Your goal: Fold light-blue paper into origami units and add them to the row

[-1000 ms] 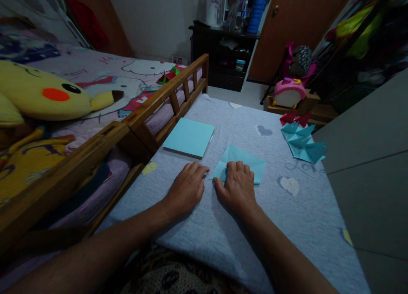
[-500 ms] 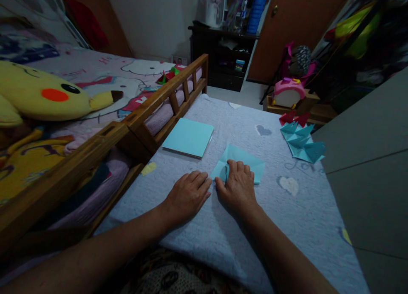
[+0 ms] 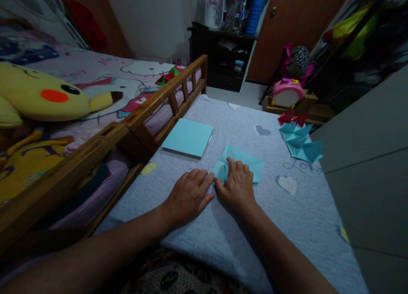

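Observation:
A light blue sheet of origami paper (image 3: 247,160) with creases lies on the cloth-covered surface. Over its near part my right hand (image 3: 237,185) rests flat, fingers stretched out, thumb at the near left edge; part of the paper is hidden below it. My left hand (image 3: 191,194) lies palm down just left of the paper, its fingertips at the left corner and its fingers extended. A stack of blue paper squares (image 3: 188,137) sits farther left. Folded blue paper pieces (image 3: 301,143) with pointed tips stand at the right edge, a red folded piece (image 3: 293,117) behind them.
A wooden bed rail (image 3: 165,90) runs along the left side, with a yellow plush toy (image 3: 41,92) on the bed beyond it. The pale blue cloth (image 3: 287,226) carries heart prints. A dark cabinet (image 3: 216,56) and a pink toy case (image 3: 287,92) stand behind.
My left hand has shifted slightly right, its thumb now farther from the index finger. My right hand has stayed pressed on the paper, almost unmoved.

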The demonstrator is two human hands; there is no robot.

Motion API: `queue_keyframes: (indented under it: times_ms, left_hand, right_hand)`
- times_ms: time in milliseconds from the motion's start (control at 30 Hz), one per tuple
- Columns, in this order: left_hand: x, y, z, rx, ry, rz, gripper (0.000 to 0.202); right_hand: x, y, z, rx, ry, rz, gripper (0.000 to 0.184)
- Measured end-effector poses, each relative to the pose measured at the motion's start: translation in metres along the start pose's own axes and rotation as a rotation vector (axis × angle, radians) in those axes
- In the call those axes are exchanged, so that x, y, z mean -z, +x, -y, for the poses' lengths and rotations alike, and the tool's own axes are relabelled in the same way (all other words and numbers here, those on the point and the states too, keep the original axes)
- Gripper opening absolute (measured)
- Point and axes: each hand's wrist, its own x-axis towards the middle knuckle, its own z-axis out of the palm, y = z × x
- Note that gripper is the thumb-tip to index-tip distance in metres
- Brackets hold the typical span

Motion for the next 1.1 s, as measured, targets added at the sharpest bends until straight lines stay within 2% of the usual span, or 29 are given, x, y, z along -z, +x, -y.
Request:
queue_keyframes:
  times_ms: [433, 867, 1100]
  left_hand:
    - [-0.002, -0.002, 0.001, -0.066, 0.028, 0.115, 0.048]
    - [-0.002, -0.003, 0.002, -0.064, 0.047, 0.112, 0.046]
    - [-0.003, -0.003, 0.002, -0.058, 0.032, 0.102, 0.043]
  right_hand:
    - [0.008, -0.002, -0.011, -0.009, 0.000, 0.055, 0.072]
    - [0.016, -0.009, -0.044, -0.075, -0.042, 0.050, 0.081]
    - [0.016, -0.014, -0.057, -0.107, -0.044, 0.037, 0.076]
